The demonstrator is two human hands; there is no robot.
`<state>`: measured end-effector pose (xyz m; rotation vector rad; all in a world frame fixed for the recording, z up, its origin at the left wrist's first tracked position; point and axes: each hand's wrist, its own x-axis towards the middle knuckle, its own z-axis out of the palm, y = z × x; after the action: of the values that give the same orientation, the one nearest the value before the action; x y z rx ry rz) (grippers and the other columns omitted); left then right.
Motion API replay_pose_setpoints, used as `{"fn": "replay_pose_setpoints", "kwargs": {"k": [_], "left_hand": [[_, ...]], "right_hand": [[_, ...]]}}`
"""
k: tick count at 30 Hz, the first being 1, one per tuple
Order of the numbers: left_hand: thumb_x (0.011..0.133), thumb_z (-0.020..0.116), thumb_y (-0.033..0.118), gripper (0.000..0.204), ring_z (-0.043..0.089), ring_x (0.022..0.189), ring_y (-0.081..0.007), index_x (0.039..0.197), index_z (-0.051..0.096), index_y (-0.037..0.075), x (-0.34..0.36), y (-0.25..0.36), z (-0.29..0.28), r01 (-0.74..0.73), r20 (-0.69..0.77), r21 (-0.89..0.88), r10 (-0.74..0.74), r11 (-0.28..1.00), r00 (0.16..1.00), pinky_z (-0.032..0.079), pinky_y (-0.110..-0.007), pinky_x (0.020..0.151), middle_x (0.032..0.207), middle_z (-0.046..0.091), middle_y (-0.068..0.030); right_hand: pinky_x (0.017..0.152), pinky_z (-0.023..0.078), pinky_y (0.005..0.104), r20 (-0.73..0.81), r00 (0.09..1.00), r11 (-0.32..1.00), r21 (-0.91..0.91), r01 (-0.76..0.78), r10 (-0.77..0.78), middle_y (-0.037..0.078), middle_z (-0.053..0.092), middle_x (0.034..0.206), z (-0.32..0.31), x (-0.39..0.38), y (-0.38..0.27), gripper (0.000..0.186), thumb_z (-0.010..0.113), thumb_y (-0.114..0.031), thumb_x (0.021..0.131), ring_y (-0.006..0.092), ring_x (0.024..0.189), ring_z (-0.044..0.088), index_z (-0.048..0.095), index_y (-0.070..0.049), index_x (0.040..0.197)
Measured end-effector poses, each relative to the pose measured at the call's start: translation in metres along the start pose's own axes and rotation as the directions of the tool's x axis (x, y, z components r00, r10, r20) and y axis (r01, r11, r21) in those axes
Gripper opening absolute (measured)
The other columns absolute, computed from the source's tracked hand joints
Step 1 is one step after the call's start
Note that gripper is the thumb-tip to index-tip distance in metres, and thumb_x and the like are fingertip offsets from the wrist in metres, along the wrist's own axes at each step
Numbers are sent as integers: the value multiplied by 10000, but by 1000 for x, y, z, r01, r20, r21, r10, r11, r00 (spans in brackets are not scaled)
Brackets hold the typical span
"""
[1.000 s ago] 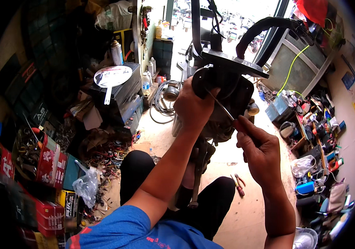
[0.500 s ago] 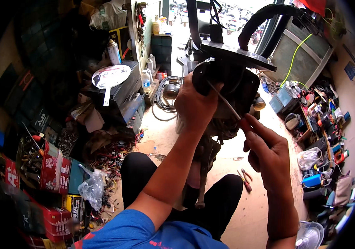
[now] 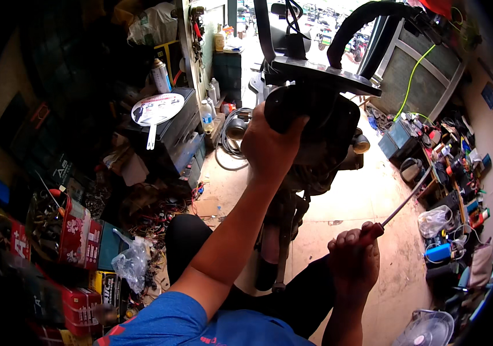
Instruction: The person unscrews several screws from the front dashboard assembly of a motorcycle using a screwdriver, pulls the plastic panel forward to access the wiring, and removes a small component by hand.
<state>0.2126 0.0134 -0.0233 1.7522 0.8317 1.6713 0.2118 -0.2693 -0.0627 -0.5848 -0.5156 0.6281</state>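
Black machinery fills the upper middle, and the left hand stays clamped on a rounded cover on its left side. Near the right knee, the right hand, its grip closed around a red-handled screwdriver, has drawn the tool down and away from that cover, so work with it there seems paused. Shadow and the left hand hide much of the cover, leaving the spot where the tip rested too dark to make out.
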Motion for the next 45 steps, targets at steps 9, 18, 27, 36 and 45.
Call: {"fn": "replay_pose_setpoints", "kwargs": {"k": [9,18,27,36,45], "left_hand": [[801,947,429,676,771,1003,-411,1290,654,65,3,-3,-2,25,34,-15,-25,1000,999,611,-500,866,1079,777,-192],[839,934,396,774,707,1119,-410,1412,570,24,3,-18,-22,-98,29,-30,98,995,995,585,-497,937,1231,698,-207],[1056,739,264,528,648,1150,-193,1439,535,-36,16,-56,-80,155,15,-551,-176,820,984,489,-286,837,1332,682,-178],[989,782,187,409,695,1133,-186,1356,696,29,71,-122,-46,568,557,-769,-130,293,821,466,-329,948,1206,787,-127],[1056,638,527,711,656,1309,-245,1466,628,-54,70,-149,-15,734,720,-619,173,-278,673,449,-367,1071,1373,724,-207]], "right_hand": [[701,588,383,-58,998,954,-298,-39,23,139,687,1025,-3,-1,6,532,689,-251,1088,246,849,685,548,31,1516],[623,552,349,-238,969,888,-457,-58,-59,158,688,968,-9,-5,25,513,712,-273,1073,232,748,665,598,63,1444],[647,470,367,-193,972,881,-472,28,-135,128,640,925,32,20,32,412,719,-276,1002,256,771,600,654,-13,1311],[709,431,380,-328,941,828,-549,-114,-87,72,637,940,69,15,57,404,701,-250,928,221,792,538,717,-81,1295],[707,492,407,-425,905,624,-716,-313,-33,150,750,1009,87,-1,58,462,730,-266,927,283,818,645,724,-51,1336]]}}
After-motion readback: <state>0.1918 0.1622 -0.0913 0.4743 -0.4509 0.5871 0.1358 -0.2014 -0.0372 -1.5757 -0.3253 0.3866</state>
